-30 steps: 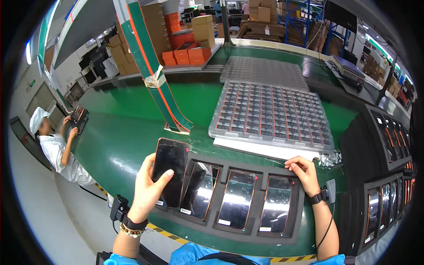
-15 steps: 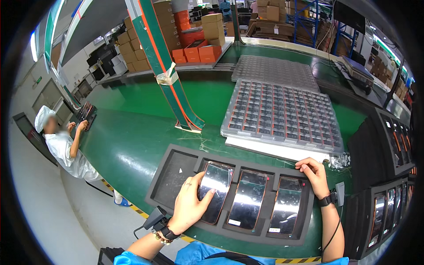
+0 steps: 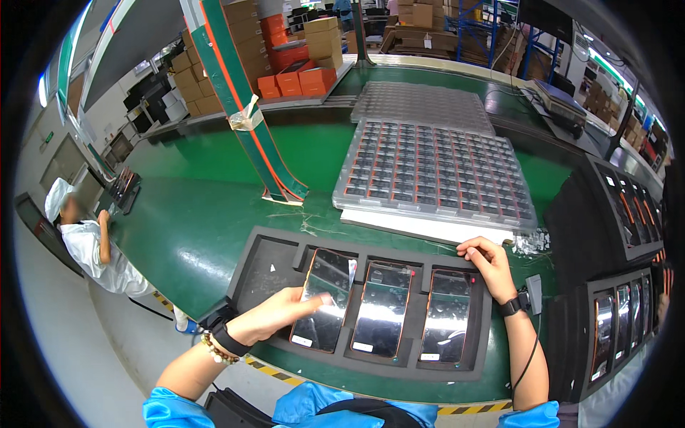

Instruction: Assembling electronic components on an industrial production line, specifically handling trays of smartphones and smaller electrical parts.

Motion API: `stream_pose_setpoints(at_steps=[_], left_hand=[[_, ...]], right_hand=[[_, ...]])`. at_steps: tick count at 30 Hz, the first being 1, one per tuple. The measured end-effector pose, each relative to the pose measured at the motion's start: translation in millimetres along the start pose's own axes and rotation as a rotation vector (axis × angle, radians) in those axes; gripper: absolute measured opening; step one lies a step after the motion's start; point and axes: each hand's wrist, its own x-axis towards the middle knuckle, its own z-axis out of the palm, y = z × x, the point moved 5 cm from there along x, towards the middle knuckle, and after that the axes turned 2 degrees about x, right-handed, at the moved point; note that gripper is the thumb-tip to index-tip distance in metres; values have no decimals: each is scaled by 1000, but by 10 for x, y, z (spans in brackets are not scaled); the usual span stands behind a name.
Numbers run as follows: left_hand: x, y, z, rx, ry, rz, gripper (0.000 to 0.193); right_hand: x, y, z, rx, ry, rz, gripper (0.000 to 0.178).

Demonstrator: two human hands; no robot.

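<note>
A black foam tray (image 3: 267, 285) lies on the green workbench before me, with several recesses in a row. My left hand (image 3: 282, 314) is closed on the left edge of a smartphone (image 3: 325, 296), its thumb over the glass and its fingers partly hidden. That phone sits at the second recess, a white label near its lower end. Two more phones, a middle one (image 3: 382, 307) and a right one (image 3: 446, 314), lie in the recesses beside it. My right hand (image 3: 489, 267) is at the tray's far right corner, fingers curled together; what they pinch, if anything, is too small to tell.
Beyond the tray lies a clear plastic tray (image 3: 435, 171) full of small dark parts. Stacked black foam trays (image 3: 621, 314) with phones stand at right. A green post (image 3: 246, 114) rises from the bench. A co-worker (image 3: 85, 235) in white is at far left.
The phone under my left hand has shifted down and left and lies more squarely in line with the others. My left hand has turned sideways to its left edge. The whole view has shifted slightly.
</note>
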Motion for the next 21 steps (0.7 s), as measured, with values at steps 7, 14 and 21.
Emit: stream_pose_setpoints(at_steps=[7, 14, 21], left_hand=[[-52, 109, 16, 22, 53, 6, 49], [0, 41, 280, -99, -64, -87, 48], [89, 247, 742, 38, -129, -67, 45]], right_hand=[[-24, 44, -5, 19, 17, -32, 16], [-10, 3, 13, 26, 21, -43, 16], [-31, 39, -29, 21, 1, -52, 17]])
